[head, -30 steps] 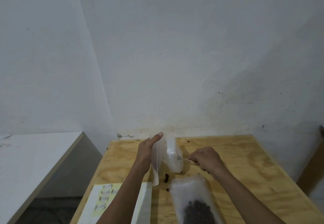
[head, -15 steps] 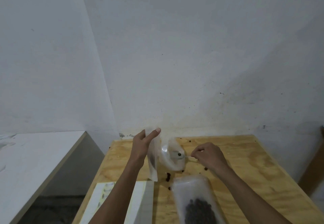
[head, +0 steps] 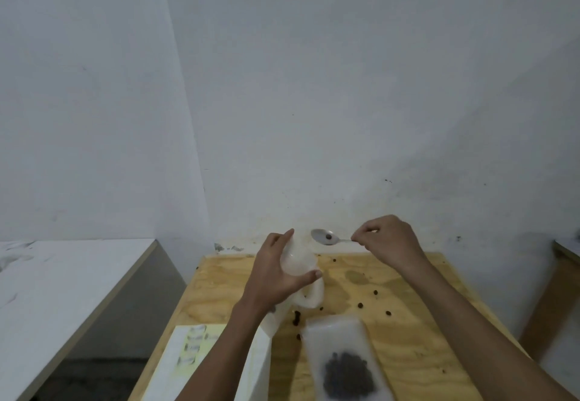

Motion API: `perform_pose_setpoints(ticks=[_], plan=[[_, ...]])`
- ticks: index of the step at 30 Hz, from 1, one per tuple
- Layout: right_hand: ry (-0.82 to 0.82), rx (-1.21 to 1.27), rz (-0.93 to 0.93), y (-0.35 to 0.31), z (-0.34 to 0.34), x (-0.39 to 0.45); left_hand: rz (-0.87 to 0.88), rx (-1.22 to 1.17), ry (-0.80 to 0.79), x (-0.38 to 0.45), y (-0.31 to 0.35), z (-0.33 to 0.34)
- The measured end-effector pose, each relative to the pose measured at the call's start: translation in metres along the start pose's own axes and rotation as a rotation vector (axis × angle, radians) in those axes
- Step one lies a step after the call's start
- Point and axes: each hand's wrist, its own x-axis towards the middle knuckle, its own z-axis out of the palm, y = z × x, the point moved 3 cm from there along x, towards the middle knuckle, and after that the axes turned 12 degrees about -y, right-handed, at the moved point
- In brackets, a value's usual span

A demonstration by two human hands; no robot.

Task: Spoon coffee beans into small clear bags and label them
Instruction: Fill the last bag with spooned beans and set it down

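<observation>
My left hand grips a small clear bag above the wooden table, fingers and thumb curled round it. My right hand pinches the handle of a metal spoon, held level just above and right of the bag's mouth. One coffee bean lies in the spoon's bowl. A larger clear bag with a heap of dark beans lies flat on the table near me. A sheet of yellow labels lies at the near left, partly behind my left forearm.
Loose coffee beans are scattered over the table's middle and back. White sheets lie under the labels at the table's left edge. A white counter stands to the left across a gap. A wooden piece stands at the far right.
The spoon has come up out of the small bag and now sits above its mouth. My left hand has shifted its grip round the bag, and both hands have risen.
</observation>
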Motion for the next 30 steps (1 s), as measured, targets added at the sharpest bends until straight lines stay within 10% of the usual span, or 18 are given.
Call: perform_pose_setpoints(ticks=[12,24,30], plan=[[0.124,-0.492,-0.303,-0.069,0.023,-0.034,0.039,-0.015,0.279,-0.003,0.021,0.0],[0.138,0.159,-0.097,-0.023,0.01,-0.012,0.073,-0.047,0.423,-0.016,0.021,-0.009],[0.016,0.04,0.056,0.016,0.034,0.003,-0.008,-0.18,0.501,-0.017,0.011,-0.014]])
